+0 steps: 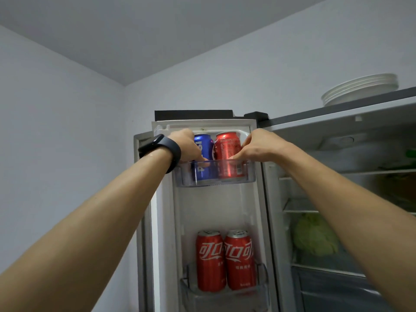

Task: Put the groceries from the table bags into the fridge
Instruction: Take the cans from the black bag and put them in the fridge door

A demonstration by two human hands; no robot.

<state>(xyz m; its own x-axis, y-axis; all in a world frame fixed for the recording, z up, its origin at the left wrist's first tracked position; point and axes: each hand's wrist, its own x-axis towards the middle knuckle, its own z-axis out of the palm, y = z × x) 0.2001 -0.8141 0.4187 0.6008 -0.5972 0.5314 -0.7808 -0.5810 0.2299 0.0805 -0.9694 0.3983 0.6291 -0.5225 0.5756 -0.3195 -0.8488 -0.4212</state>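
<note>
The fridge door stands open in front of me. In its top clear door bin (248, 176) a blue can (203, 149) and a red can (227, 152) stand upright side by side. My left hand (188, 146), with a dark watch on the wrist, grips the blue can from the left. My right hand (253, 147) grips the red can from the right, its fingers curled round it. Two more red cola cans (225, 260) stand in the lower door bin (262, 280).
The fridge interior (337, 188) is open on the right, with wire shelves and a green cabbage (315, 235) on a lower shelf. A stack of white plates (360, 88) sits on top of the fridge. Bare walls lie to the left.
</note>
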